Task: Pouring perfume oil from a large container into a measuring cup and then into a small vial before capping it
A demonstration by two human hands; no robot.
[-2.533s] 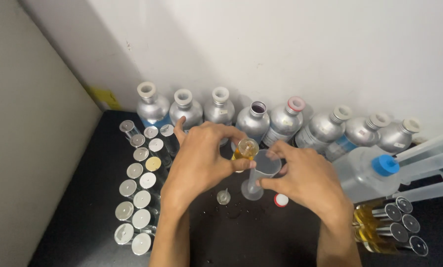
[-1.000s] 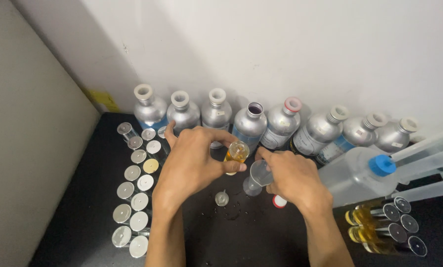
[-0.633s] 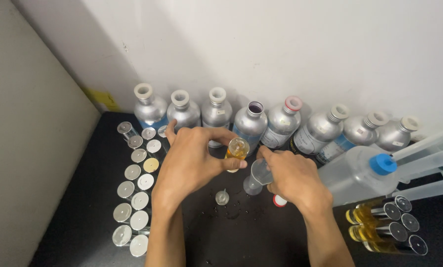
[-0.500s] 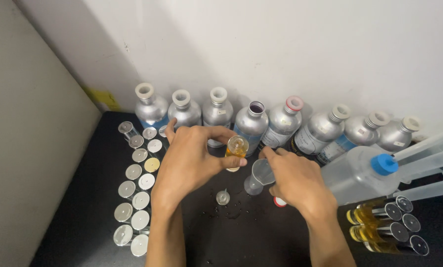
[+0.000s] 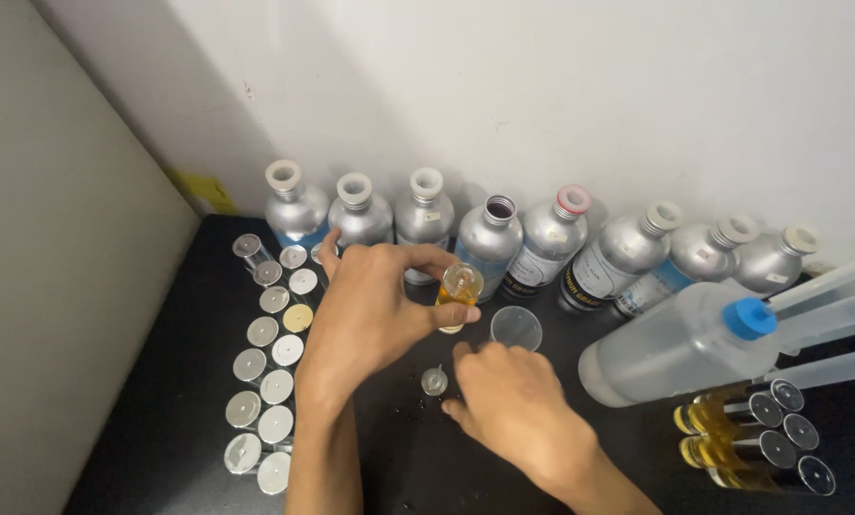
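Observation:
My left hand point(image 5: 375, 310) is shut on a small glass vial of amber liquid point(image 5: 458, 287), held upright above the black tabletop with its mouth uncovered. My right hand point(image 5: 513, 410) hovers palm down low over the table, fingers loosely curled, holding nothing I can see. Its fingertips are close to a small clear sprayer cap point(image 5: 434, 381) that stands on the table. A clear plastic measuring cup point(image 5: 516, 327) stands free just beyond my right hand.
A row of silver metal bottles point(image 5: 425, 215) lines the wall; one point(image 5: 497, 224) is uncapped. A large clear bottle with a blue cap point(image 5: 675, 348) lies tilted at the right, above several amber-filled vials point(image 5: 732, 424). Silver-capped vials point(image 5: 265, 362) stand at the left.
My right hand let go of the measuring cup and moved down and left toward the small sprayer cap. It now covers the red-and-white cap. My left hand kept the vial still.

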